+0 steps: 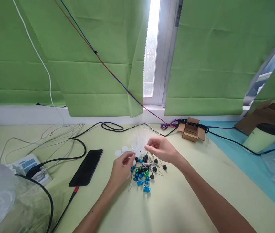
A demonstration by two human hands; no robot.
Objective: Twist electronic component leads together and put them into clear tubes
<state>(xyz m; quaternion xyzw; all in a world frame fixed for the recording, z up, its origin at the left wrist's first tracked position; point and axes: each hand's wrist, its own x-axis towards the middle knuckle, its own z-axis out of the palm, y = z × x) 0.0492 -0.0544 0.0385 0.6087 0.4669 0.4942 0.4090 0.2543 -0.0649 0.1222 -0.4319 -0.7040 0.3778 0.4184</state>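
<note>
Small blue metal fittings (147,189) lie in a loose cluster at the middle of the pale yellow tabletop (176,204), between and in front of the two hands. Mixed in are green metal parts (146,173), black knob-shaped caps (152,176) and thin metal rods, several crossing one another. White discs (118,152) lie at the far left edge of the cluster, and clear plastic pieces (139,140) stand or lie behind it; their exact form cannot be made out.

Left hand (123,166): at the cluster's left edge, fingers curled towards the thumb; whether anything is gripped cannot be determined. Right hand (161,150): above the far right side, thumb and fingertips brought close together; a thin dark piece shows just below them, but a firm hold cannot be confirmed.

Left of the hands, a black smartphone (86,167) lies face up, a red-tipped cable (74,193) at its near end. A white power strip (28,165) lies farther left. Right of the cluster, a small open cardboard box (192,134) stands near the wall; beyond, a pale green cup (257,139) with a black lid stands on a blue surface (229,140). Green blinds (103,81) hang behind.
</note>
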